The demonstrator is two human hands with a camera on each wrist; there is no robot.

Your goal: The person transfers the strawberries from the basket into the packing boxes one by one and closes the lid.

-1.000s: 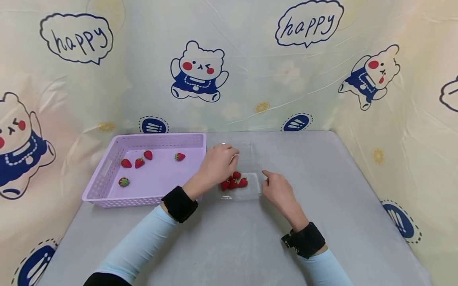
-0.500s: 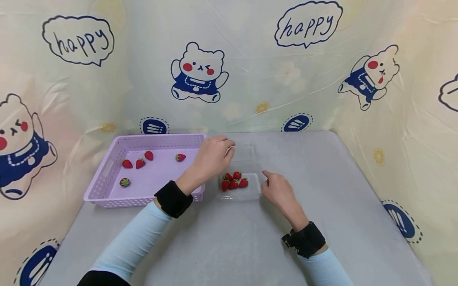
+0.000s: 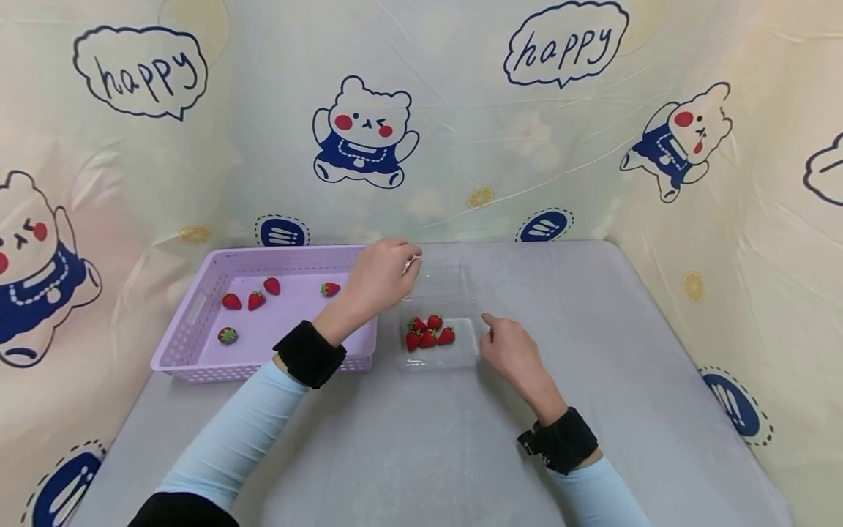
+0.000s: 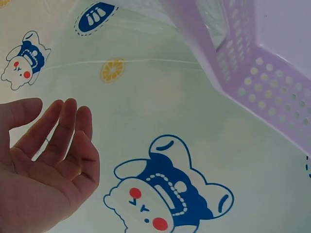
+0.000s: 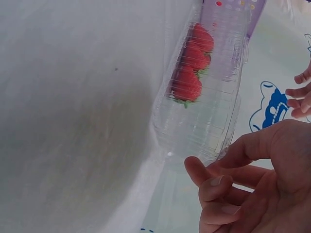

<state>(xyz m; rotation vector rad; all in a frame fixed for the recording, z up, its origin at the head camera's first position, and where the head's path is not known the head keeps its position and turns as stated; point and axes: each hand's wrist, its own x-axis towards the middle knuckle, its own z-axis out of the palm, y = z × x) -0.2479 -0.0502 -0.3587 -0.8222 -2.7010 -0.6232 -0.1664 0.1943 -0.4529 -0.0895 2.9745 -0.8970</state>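
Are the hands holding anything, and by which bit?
The left hand holds nothing. The right hand is at the right edge of the clear box; pinching or just touching, I can't tell.

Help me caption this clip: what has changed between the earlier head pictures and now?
The left hand has moved left and farther from the person, uncovering the strawberries in the clear container. No grasp or release is visible. The right hand stayed at the container's right edge; the five strawberries in the purple basket stayed put.
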